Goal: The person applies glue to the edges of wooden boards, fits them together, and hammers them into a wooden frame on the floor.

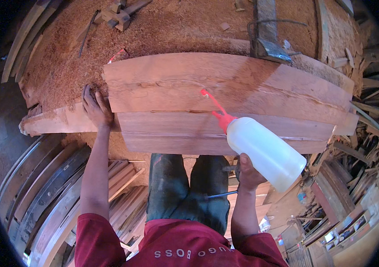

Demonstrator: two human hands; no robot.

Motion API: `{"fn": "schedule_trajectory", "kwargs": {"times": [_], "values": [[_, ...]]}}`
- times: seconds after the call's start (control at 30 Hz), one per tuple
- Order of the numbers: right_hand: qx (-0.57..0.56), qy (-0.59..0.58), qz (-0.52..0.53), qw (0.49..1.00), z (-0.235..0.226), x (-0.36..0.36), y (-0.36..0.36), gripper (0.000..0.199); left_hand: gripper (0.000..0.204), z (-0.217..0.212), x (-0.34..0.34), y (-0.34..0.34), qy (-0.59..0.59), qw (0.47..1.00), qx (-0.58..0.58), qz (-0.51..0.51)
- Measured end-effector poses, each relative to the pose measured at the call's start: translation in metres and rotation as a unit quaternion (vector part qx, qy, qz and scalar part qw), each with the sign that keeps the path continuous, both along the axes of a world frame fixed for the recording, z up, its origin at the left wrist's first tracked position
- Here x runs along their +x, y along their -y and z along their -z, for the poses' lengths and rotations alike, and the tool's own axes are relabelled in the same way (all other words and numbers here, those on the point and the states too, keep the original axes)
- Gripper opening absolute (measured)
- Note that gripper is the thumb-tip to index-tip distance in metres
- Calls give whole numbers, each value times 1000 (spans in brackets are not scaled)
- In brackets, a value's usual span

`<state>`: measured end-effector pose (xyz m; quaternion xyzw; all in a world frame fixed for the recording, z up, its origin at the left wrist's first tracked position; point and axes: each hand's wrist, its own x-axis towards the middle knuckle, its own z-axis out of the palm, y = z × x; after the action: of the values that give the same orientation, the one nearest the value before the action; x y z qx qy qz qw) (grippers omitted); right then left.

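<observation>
My right hand (pixel 250 172) is wrapped round a white plastic squeeze bottle (pixel 267 151) with a red nozzle. The bottle is tilted, its nozzle pointing up and left above a wide wooden panel (pixel 162 95). Boards laid edge to edge make up this panel, and a rough crack-like line runs along the upper one. At the panel's left end my left hand (pixel 97 109) lies with fingers stretched out on a plank (pixel 62 120) below it. Whether any liquid comes from the nozzle I cannot tell.
Sawdust (pixel 176 31) covers the bench behind the panel. A metal clamp-like bar (pixel 267 42) reaches the panel's far edge. Wood offcuts (pixel 117 15) lie at the far left. Stacked boards (pixel 51 187) stand at the lower left, and scrap wood (pixel 372 147) is heaped on the right.
</observation>
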<state>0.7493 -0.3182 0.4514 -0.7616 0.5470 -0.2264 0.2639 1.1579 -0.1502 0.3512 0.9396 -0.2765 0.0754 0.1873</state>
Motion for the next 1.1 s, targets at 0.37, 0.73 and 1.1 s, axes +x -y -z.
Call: {"fn": "schedule_trajectory", "kwargs": {"times": [0.37,0.73,1.1], "values": [[75,192,64,976,-11,1,16,81,50,6,4,-4,3,1000,7,2],[12,141,54,988,-9,-17,26,83,50,9,6,-8,0,1000,9,-5],[27,205,103,973,-8,-34,36,83,54,9,4,-5,-4,1000,1,-9]]}}
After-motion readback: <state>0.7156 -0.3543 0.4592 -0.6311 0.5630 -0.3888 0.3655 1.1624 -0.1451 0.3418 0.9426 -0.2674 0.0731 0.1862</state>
